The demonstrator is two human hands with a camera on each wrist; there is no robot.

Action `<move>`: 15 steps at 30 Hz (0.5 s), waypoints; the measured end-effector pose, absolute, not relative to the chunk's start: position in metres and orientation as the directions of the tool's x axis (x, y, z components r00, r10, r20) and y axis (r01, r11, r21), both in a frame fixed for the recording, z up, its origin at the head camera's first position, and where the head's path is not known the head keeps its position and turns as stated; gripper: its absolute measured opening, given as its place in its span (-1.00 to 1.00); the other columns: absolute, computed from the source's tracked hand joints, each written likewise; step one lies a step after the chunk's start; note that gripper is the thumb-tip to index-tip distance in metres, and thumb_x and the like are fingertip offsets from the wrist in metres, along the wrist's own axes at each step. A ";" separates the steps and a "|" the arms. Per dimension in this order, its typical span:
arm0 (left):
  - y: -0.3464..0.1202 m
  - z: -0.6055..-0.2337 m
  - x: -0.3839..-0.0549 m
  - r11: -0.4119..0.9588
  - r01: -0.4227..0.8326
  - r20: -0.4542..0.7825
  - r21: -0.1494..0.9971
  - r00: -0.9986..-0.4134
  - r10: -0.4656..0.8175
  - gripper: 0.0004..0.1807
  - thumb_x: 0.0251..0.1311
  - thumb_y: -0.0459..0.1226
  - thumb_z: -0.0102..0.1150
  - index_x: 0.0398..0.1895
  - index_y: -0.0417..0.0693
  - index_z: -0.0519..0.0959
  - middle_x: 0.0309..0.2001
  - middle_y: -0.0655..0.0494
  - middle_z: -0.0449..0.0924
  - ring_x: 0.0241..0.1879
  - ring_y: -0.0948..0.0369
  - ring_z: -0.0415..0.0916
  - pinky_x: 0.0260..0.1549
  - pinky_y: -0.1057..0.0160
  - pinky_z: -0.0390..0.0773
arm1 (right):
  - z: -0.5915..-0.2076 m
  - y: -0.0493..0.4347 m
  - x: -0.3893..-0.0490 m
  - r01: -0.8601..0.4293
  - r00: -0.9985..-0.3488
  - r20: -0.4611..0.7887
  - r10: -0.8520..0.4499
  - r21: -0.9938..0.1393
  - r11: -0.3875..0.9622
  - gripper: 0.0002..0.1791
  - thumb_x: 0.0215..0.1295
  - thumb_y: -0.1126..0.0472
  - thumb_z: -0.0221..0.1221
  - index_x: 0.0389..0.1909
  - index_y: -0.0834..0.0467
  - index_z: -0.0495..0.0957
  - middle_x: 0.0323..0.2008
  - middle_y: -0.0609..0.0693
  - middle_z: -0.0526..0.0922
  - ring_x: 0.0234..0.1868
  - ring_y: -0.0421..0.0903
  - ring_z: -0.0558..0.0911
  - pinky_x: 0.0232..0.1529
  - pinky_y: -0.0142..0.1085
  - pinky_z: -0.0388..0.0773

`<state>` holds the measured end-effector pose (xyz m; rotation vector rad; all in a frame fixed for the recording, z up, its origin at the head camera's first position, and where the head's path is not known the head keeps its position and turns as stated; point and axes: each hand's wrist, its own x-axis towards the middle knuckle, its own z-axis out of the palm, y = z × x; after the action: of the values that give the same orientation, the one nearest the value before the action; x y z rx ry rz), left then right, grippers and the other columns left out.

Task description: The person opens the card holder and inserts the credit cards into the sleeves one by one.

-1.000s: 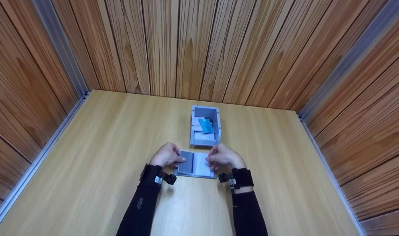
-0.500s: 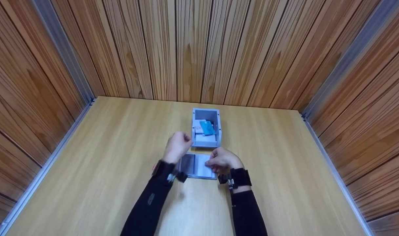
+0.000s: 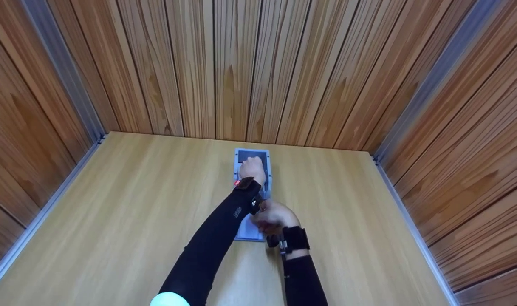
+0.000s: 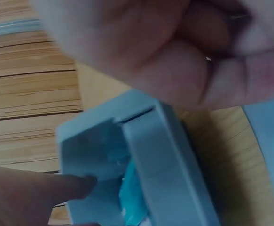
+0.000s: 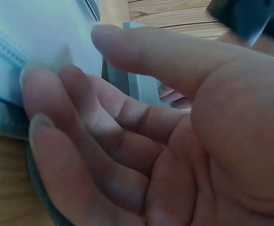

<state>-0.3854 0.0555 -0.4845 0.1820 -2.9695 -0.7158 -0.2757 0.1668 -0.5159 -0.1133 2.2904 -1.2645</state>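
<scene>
My left hand (image 3: 253, 169) reaches into a grey open-topped box (image 3: 252, 151), its wrist band above the near wall. In the left wrist view one finger (image 4: 61, 188) extends over the box's inside, others are bent, and nothing shows between them. A teal card (image 4: 133, 197) lies in the box. My right hand (image 3: 279, 216) rests at the right edge of an opened card holder (image 3: 247, 231) with clear sleeves. In the right wrist view its loosely bent fingers touch the sleeve page (image 5: 38, 28), thumb apart. My left arm hides the holder's left part.
The box stands just beyond the card holder on a wooden table (image 3: 156, 191). Wood-plank walls (image 3: 237, 85) close off the back and both sides. My left forearm (image 3: 216, 238) crosses close to the right hand.
My left hand has left the card holder's left side and moved forward and right into the box. The right hand stays by the holder's right edge. The head view has shifted slightly.
</scene>
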 end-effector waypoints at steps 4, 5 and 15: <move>0.056 -0.496 -0.388 0.898 -0.157 0.020 0.411 -0.983 -0.181 -0.74 0.48 -0.36 0.19 0.03 -0.08 0.83 0.05 -0.10 0.85 0.06 0.04 0.82 0.00 0.09 0.84 | -0.517 0.162 -0.274 0.198 -0.852 -0.415 -0.318 -0.818 0.540 -0.78 0.36 0.28 0.41 -0.38 0.13 0.53 -0.56 -0.04 0.62 -0.58 -0.18 0.56 -0.56 -0.37 0.56; 0.055 -0.499 -0.390 0.896 -0.165 0.024 0.413 -0.981 -0.192 -0.75 0.48 -0.35 0.20 0.03 -0.09 0.83 0.04 -0.10 0.85 0.06 0.04 0.82 0.00 0.09 0.84 | -0.518 0.162 -0.275 0.201 -0.852 -0.419 -0.315 -0.817 0.541 -0.77 0.36 0.28 0.41 -0.39 0.13 0.52 -0.56 -0.05 0.61 -0.58 -0.18 0.55 -0.57 -0.37 0.54; 0.056 -0.514 -0.394 0.828 -0.203 0.015 0.522 -0.969 -0.248 -0.75 0.50 -0.40 0.15 -0.05 -0.14 0.84 -0.01 -0.14 0.86 0.03 -0.02 0.83 0.00 0.02 0.83 | -0.519 0.164 -0.280 0.183 -0.862 -0.425 -0.277 -0.769 0.612 -0.79 0.37 0.23 0.43 -0.32 0.15 0.55 -0.55 -0.02 0.65 -0.57 -0.16 0.63 -0.55 -0.37 0.62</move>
<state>-0.3944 0.0565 -0.5136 0.3615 -2.9246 -0.8210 -0.2795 0.1642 -0.5186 -0.0745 2.3244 -1.1896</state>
